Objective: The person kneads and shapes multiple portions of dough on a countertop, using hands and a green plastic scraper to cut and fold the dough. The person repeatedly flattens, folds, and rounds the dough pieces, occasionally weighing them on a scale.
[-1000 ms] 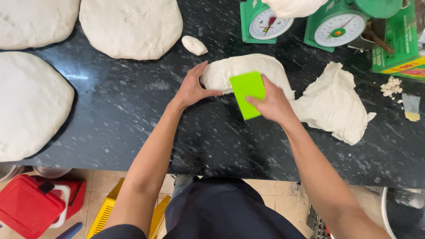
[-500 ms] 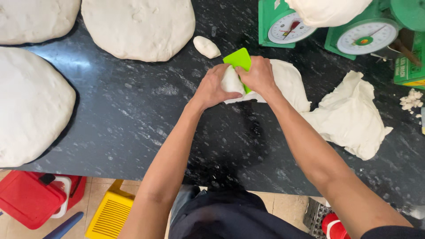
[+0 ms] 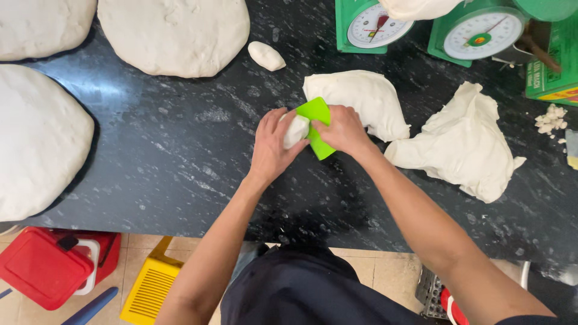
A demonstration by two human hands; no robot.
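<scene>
- A dark speckled stone counter [image 3: 150,150] fills most of the view; tiled floor shows along the near edge.
- The left hand [image 3: 271,147] is cupped around a small dough piece [image 3: 295,130], fingers curled over it.
- The right hand [image 3: 342,128] pinches a green scraper [image 3: 315,114], whose blade stands against the right side of that piece.
- Just beyond the scraper, on the far right of both hands, lies a larger dough lump [image 3: 361,99]; the right hand rests against its near edge.
- Further right lies a ragged, folded dough mass [image 3: 463,141], apart from the lump.
- Two green scales [image 3: 373,27] with round dials stand at the far edge; dough sits on top of them.
- A small dough ball [image 3: 266,55] lies far, left of the scales.
- Three wide flattened dough rounds [image 3: 174,33] occupy the far left and left side.
- Dough crumbs [image 3: 551,119] lie at the right edge.
- On the floor, near left: a red container [image 3: 45,274] and a yellow crate [image 3: 150,289].
</scene>
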